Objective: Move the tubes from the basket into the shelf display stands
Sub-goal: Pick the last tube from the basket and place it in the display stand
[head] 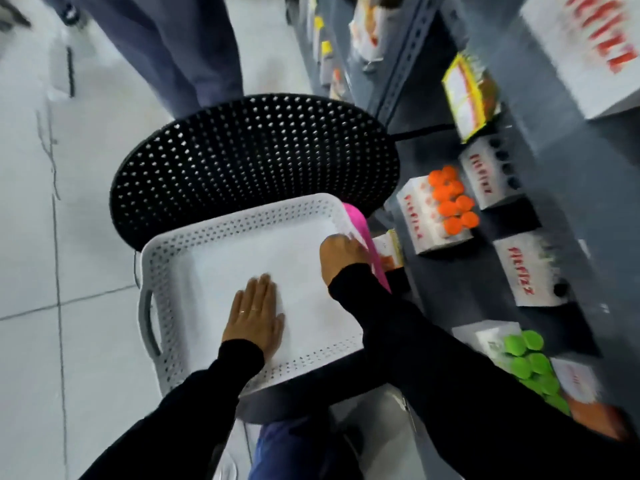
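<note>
Bright, even light; motion blur smears everything; edges bend.

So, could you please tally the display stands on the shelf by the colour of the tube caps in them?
Stands with orange caps: 1
Stands with green caps: 1
Stands with no caps showing: 2
Total: 4, as far as the blur lets me tell.

White perforated plastic basket [162, 271], matt walls w/ rows of small holes, floor inside smooth. It sits on a round black perforated stool seat [249, 157], prob plastic, dull finish. Grey metal shelf upright [412, 39] w/ punched holes, painted matt. White cardboard display stands [415, 216], orange plastic caps [450, 199] smooth. Black cloth sleeves [433, 341]. Pale floor tiles [86, 237] slightly glossy.
</note>
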The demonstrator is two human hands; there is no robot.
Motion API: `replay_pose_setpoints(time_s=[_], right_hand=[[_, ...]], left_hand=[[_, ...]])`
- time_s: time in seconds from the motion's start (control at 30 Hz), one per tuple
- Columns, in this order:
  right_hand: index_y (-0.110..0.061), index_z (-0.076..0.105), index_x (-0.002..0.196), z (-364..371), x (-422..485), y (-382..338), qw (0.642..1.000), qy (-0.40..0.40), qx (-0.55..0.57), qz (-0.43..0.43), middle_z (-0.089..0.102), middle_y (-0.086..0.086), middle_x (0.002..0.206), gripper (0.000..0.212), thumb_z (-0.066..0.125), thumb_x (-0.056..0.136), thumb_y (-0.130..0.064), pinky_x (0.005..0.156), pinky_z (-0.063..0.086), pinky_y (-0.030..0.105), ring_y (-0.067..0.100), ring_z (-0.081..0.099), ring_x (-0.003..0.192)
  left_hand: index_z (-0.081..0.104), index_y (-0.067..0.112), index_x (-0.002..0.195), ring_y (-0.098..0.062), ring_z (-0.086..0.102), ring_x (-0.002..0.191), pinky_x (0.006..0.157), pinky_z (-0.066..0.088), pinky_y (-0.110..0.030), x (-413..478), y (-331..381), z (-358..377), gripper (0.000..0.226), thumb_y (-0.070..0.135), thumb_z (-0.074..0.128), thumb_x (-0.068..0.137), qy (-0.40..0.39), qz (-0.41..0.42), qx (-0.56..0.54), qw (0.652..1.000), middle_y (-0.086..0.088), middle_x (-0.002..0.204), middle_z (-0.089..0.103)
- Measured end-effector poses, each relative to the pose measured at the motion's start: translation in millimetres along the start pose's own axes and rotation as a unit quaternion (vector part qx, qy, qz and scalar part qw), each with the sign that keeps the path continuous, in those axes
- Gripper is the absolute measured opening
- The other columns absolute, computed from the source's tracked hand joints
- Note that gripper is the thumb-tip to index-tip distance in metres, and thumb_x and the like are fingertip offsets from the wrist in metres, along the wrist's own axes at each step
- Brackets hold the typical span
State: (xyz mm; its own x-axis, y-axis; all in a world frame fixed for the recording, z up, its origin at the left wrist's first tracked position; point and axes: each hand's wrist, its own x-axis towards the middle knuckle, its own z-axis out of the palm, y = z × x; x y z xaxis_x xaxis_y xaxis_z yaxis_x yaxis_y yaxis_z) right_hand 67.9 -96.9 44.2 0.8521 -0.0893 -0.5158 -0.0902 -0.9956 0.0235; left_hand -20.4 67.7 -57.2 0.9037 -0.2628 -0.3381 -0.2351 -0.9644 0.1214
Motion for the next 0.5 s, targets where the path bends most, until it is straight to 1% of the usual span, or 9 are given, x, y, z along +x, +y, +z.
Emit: replay_pose_setpoints(time_s=[0.07,0.1,0.13,0.17,0.2,0.23,0.3,0.4,0.5], right_hand=[[-0.003,0.076,0.074,10,14,-6,0.999,-0.014,-0.025,0.039,0.073,0.014,0.065,0.023,0.079,0.058,-0.018,0.048,0.057,0.028,0.026,0.073,0.058],[-0.008,0.074,0.061,17,24,-6,0.998,-0.018,0.01,0.054,0.068,0.008,0.048,0.025,0.084,0.043,-0.023,0.038,0.051,0.021,0.02,0.067,0.042],[-0.01,0.071,0.056,23,30,-6,0.999,0.001,0.022,0.045,0.064,0.005,0.042,0.025,0.084,0.039,-0.023,0.035,0.048,0.019,0.017,0.064,0.036],[-0.011,0.071,0.062,19,27,-7,0.998,-0.002,0.019,0.055,0.066,0.006,0.047,0.024,0.084,0.044,-0.021,0.037,0.049,0.02,0.019,0.065,0.04],[-0.01,0.07,0.078,8,17,-8,0.998,0.004,0.005,0.056,0.072,0.009,0.063,0.022,0.079,0.059,-0.016,0.046,0.054,0.025,0.023,0.071,0.054],[-0.005,0.063,0.098,4,16,-8,0.999,-0.014,0.02,0.042,0.073,0.015,0.084,0.023,0.068,0.076,-0.009,0.06,0.057,0.031,0.029,0.072,0.075],[-0.002,0.046,0.12,6,18,-2,0.998,-0.01,0.059,0.001,0.067,0.019,0.111,0.031,0.052,0.09,-0.002,0.078,0.055,0.038,0.035,0.066,0.101],[-0.001,0.045,0.123,-7,8,12,0.992,-0.014,0.127,0.008,0.064,0.019,0.118,0.036,0.055,0.089,-0.006,0.086,0.052,0.038,0.036,0.061,0.109],[-0.001,0.057,0.119,-42,-16,38,0.99,-0.035,0.135,-0.001,0.062,0.013,0.125,0.03,0.057,0.09,-0.011,0.09,0.051,0.033,0.031,0.059,0.113]], left_hand=[[0.028,0.0,0.138,-0.023,-0.006,0.143,0.113,-0.008,-0.035,0,0,5,0.063,0.041,0.009,0.094,0.003,0.001,0.004,1.0,-0.011,0.148,0.027],[0.025,0.0,0.139,-0.019,-0.016,0.141,0.113,-0.007,-0.036,1,1,8,0.065,0.042,0.003,0.094,0.012,0.002,0.0,1.0,-0.01,0.149,0.024],[0.023,0.0,0.139,-0.018,-0.02,0.14,0.113,-0.007,-0.037,0,1,11,0.066,0.043,0.0,0.094,0.018,0.001,0.001,1.0,-0.011,0.149,0.024],[0.023,0.0,0.14,-0.017,-0.022,0.14,0.114,-0.007,-0.038,-1,1,12,0.067,0.043,-0.002,0.094,0.02,-0.001,0.003,1.0,-0.011,0.15,0.024],[0.022,0.0,0.14,-0.018,-0.022,0.14,0.114,-0.008,-0.038,-1,1,13,0.067,0.043,-0.002,0.094,0.02,-0.003,0.006,1.0,-0.012,0.15,0.024],[0.022,0.0,0.14,-0.018,-0.022,0.14,0.114,-0.008,-0.038,-1,1,12,0.067,0.042,-0.002,0.094,0.022,-0.003,0.007,1.0,-0.013,0.15,0.023],[0.022,0.0,0.14,-0.018,-0.022,0.14,0.114,-0.007,-0.038,0,1,10,0.067,0.043,-0.002,0.094,0.014,-0.006,0.005,1.0,-0.011,0.15,0.02],[0.023,0.0,0.14,-0.02,-0.016,0.141,0.114,-0.006,-0.037,0,3,7,0.067,0.043,-0.001,0.094,0.01,-0.003,0.007,1.0,-0.01,0.151,0.019],[0.034,-0.005,0.135,-0.032,0.018,0.139,0.112,-0.007,-0.033,1,11,-4,0.067,0.041,0.009,0.093,-0.005,-0.004,-0.01,1.0,-0.015,0.147,0.028]])
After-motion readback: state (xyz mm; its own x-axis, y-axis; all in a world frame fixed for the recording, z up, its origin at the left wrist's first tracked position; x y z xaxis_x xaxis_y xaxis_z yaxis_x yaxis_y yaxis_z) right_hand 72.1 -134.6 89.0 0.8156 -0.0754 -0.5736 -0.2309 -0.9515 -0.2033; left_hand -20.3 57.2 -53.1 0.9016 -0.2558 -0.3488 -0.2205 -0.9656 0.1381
